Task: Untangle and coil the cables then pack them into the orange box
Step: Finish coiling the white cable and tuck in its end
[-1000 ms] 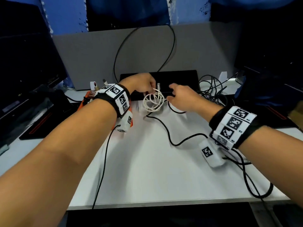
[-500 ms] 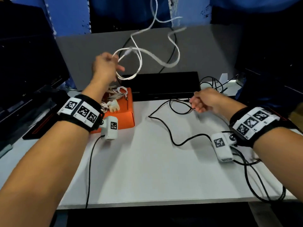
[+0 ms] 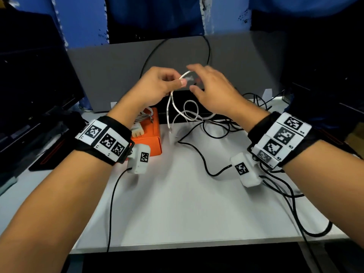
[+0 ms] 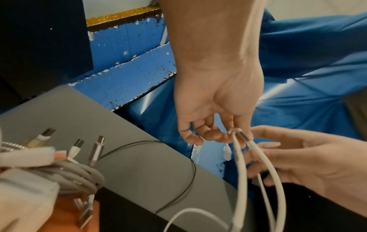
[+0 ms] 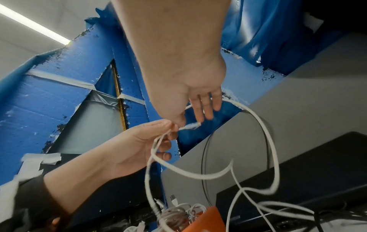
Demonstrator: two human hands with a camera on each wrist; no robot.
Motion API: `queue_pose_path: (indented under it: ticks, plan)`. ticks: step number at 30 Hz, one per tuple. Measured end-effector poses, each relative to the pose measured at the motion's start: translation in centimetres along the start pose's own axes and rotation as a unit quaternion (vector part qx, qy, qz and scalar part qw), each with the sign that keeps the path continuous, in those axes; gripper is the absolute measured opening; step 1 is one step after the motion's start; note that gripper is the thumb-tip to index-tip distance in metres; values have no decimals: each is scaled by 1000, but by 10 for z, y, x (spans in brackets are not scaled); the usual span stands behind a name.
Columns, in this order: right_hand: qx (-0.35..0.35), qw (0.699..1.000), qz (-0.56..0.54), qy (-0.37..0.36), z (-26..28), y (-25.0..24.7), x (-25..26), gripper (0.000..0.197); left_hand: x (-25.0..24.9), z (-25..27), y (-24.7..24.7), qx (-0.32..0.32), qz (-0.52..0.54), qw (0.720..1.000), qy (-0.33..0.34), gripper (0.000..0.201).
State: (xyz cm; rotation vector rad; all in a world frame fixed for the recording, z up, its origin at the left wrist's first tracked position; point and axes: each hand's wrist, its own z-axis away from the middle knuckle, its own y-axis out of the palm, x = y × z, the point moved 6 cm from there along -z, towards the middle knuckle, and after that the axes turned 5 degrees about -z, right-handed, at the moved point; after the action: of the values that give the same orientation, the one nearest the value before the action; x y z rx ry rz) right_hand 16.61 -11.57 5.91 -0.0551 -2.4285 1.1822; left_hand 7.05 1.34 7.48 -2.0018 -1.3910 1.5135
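Left hand [image 3: 155, 85] raised above table [image 3: 177, 203], thumb and fingers pinching white cable [image 3: 169, 107] near its plug end. Plug points right, toward right hand [image 3: 210, 89]. Rest of cable hangs down in loose loops, long axis roughly vertical, beside orange box [image 3: 149, 138]. Right hand fingers spread, loose, holding nothing. Black cable [image 3: 199, 154] snakes across table.

white table [image 3: 177, 209] | orange box [image 3: 150, 134] at back left | black cables [image 3: 199, 154] trailing right | black slab [image 3: 197, 113] behind
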Motion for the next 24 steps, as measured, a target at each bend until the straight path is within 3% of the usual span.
queue_pose_path:
  ticks: [3,7,9,12,14,17,18,20,22,24]
  plan:
    - [-20,998,-45,26,1,-6,-4,18,6,9,1,2,49,998,-41,30]
    - [-66,995,0,76,6,-21,-29,25,37,15,-12,-116,128,976,-134,18]
    - [8,980,127,155,12,-26,-52,26,45,19,-16,-144,128,970,-148,16]
    - [159,915,282,239,28,-31,-68,32,43,23,-19,-159,153,967,-127,21]
    - [155,917,290,226,29,-34,-56,35,35,25,-16,-132,172,970,-110,24]
    - [63,986,125,92,19,-29,-11,39,17,25,-3,-67,232,967,-87,29]
    - [68,996,42,46,20,-24,7,39,10,25,0,-61,254,962,-80,30]
    - [133,988,-78,9,27,-10,32,40,1,23,1,-72,309,946,-71,34]
    - [179,977,-116,3,33,6,37,40,-2,23,-3,-81,353,929,-73,35]
    - [172,972,-156,-15,35,12,31,23,0,25,-9,-87,292,947,-103,35]
